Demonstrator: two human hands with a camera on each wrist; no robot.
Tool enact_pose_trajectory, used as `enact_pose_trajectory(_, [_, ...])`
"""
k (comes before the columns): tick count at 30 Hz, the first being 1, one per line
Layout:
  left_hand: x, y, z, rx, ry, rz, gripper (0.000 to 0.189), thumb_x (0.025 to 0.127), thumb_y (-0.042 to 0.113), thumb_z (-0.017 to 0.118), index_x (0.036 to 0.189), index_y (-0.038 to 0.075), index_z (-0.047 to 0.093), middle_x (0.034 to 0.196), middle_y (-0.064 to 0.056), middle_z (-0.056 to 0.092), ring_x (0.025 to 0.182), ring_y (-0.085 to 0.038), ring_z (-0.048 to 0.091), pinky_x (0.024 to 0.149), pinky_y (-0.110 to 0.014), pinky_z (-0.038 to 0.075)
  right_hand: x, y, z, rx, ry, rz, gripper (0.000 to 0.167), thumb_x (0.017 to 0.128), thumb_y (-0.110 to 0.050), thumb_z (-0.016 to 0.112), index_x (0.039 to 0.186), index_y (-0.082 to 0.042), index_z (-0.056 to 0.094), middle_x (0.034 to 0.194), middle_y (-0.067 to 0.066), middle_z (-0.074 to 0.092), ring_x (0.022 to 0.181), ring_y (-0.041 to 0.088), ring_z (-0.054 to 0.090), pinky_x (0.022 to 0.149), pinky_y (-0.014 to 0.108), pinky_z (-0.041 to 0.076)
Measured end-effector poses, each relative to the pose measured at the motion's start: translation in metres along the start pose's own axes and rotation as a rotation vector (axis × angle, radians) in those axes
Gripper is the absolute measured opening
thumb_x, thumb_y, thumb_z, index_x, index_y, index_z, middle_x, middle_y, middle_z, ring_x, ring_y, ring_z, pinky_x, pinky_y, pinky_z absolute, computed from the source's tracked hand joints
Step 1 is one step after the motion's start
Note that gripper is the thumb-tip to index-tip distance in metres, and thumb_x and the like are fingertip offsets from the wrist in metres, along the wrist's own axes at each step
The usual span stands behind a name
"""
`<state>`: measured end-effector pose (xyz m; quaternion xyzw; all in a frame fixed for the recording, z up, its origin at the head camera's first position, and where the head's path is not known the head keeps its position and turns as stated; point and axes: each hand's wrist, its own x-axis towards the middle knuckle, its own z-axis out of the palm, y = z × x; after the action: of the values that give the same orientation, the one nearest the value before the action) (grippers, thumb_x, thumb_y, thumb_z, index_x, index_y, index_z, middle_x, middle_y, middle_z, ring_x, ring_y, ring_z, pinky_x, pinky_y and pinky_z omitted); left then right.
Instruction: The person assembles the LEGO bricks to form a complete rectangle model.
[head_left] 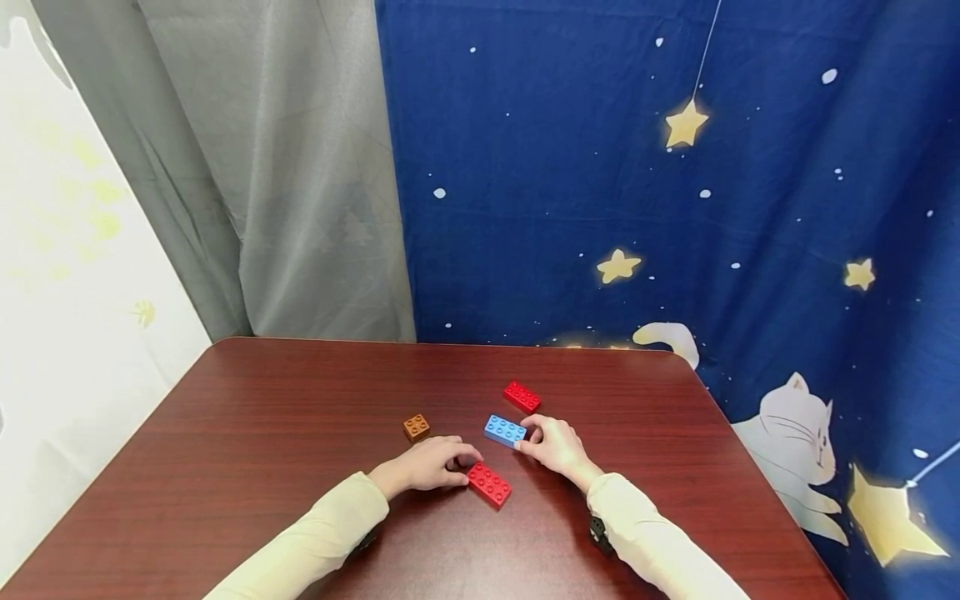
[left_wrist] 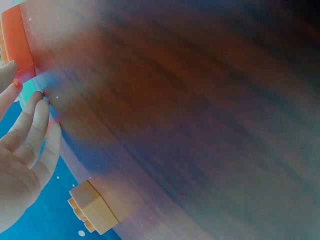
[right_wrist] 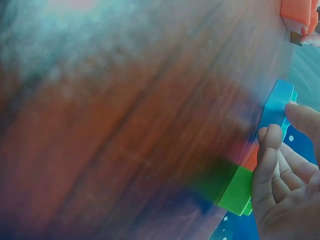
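My left hand (head_left: pixel 435 463) pinches the left end of a red eight-stud toy brick (head_left: pixel 491 486) between thumb and index finger. Its other fingers stretch out past the brick in the left wrist view. A blue eight-stud brick (head_left: pixel 504 431) lies a little farther back, and my right hand (head_left: pixel 557 446) has thumb and index finger at opposite sides of its right end. Close beside the right fingers, a green brick (right_wrist: pixel 235 191) shows in the right wrist view; in the head view that hand hides it.
Behind the blue brick lies another red brick (head_left: pixel 522 397). A small orange-brown four-stud brick (head_left: pixel 417 427) sits beyond the left hand. All are on a dark red wooden table (head_left: pixel 315 400), with grey and star-patterned blue curtains (head_left: pixel 525 167) behind its far edge.
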<state>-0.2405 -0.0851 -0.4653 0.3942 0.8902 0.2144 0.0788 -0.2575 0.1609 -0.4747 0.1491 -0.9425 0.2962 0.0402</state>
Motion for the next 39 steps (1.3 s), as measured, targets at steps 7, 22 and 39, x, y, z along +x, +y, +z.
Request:
enact_pose_trajectory(7, [0.000, -0.001, 0.000, -0.006, 0.003, -0.009, 0.028, 0.081, 0.026, 0.064, 0.108, 0.019, 0.059, 0.083, 0.005, 0.050, 0.075, -0.010, 0.049, 0.065, -0.022, 0.040, 0.000, 0.000, 0.000, 0.013, -0.012, -0.004, 0.031, 0.073, -0.027, 0.071, 0.098, -0.012, 0.063, 0.060, -0.010, 0.052, 0.054, 0.006, 0.047, 0.049, 0.027, 0.036])
enact_pose_trajectory(22, [0.000, -0.001, 0.000, -0.018, 0.013, -0.022, 0.026, 0.080, 0.026, 0.065, 0.105, 0.019, 0.059, 0.084, 0.005, 0.051, 0.075, -0.011, 0.049, 0.065, -0.022, 0.040, 0.000, 0.006, 0.000, 0.140, -0.054, 0.037, 0.031, 0.076, -0.019, 0.070, 0.103, -0.007, 0.061, 0.054, -0.003, 0.052, 0.039, 0.009, 0.048, 0.040, 0.026, 0.041])
enact_pose_trajectory(39, [0.002, -0.005, 0.000, -0.017, 0.105, -0.049, 0.024, 0.079, 0.020, 0.067, 0.100, 0.012, 0.059, 0.082, -0.001, 0.053, 0.070, -0.014, 0.050, 0.062, -0.024, 0.040, -0.003, 0.016, -0.007, 0.173, -0.080, 0.053, 0.032, 0.078, -0.016, 0.068, 0.107, -0.007, 0.060, 0.051, -0.002, 0.051, 0.037, 0.011, 0.047, 0.039, 0.028, 0.042])
